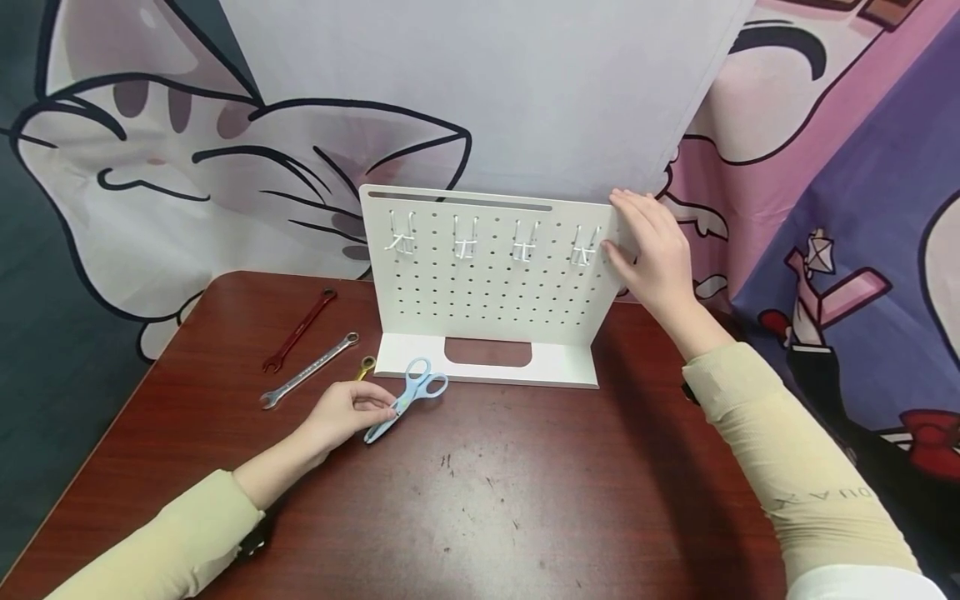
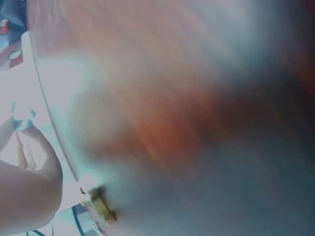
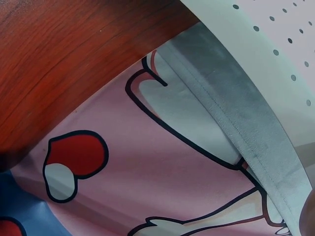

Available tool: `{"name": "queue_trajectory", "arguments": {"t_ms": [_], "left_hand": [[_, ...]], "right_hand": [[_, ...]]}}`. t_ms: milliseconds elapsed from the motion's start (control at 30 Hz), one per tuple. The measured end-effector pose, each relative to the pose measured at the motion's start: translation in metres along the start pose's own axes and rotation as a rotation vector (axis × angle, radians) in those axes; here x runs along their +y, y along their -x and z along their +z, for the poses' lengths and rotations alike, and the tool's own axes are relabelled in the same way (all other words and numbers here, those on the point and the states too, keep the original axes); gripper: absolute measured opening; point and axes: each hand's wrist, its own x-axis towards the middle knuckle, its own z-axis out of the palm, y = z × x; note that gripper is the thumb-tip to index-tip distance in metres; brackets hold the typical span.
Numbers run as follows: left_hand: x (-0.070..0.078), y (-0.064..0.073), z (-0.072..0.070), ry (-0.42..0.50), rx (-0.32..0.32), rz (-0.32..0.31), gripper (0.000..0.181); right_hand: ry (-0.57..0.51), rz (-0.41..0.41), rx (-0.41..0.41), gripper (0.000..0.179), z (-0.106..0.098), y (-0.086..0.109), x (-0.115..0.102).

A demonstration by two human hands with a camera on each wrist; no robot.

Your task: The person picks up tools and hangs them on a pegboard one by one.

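My left hand (image 1: 348, 412) pinches light blue scissors (image 1: 417, 385) by the blade end, their handle loops pointing away from me. In the left wrist view the fingers (image 2: 47, 152) hold the scissors (image 2: 23, 123) at the far left. A white pegboard (image 1: 487, 283) stands upright on its base, with several white double hooks (image 1: 465, 242) in a row near the top. At its upper right edge my right hand (image 1: 658, 250) grips the board, thumb on the front face. The right wrist view catches the perforated board (image 3: 268, 64) and a bit of finger (image 3: 307, 216).
Left of the board lie a red wrench (image 1: 300, 331), a silver wrench (image 1: 310, 370) and a gold wrench (image 1: 366, 365), the last partly hidden by my left hand. The brown table (image 1: 480, 508) meets a cartoon-printed cloth (image 1: 150, 192) behind it.
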Motion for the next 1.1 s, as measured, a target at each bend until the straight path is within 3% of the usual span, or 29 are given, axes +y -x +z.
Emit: {"name": "queue_trajectory", "arguments": {"t_ms": [133,500,700,867,1100], "left_hand": [[0.006,0.003,0.003,0.041,0.027,0.010,0.023],[0.028,0.006,0.008,0.149,0.124,0.117,0.024],[0.044,0.004,0.003,0.231,0.160,0.190,0.027],[0.057,0.001,-0.004,0.293,0.221,0.232,0.016],[0.070,-0.012,-0.012,0.425,0.312,0.292,0.035]], "right_hand": [[-0.008,-0.006,0.006,0.057,0.000,0.000,-0.001],[-0.017,0.005,0.010,0.056,-0.001,0.001,-0.002],[0.013,-0.012,-0.011,0.057,-0.001,0.001,0.001],[0.028,-0.013,-0.030,0.057,-0.002,0.000,0.001],[0.020,-0.003,-0.020,0.057,-0.001,0.000,0.000]]}}
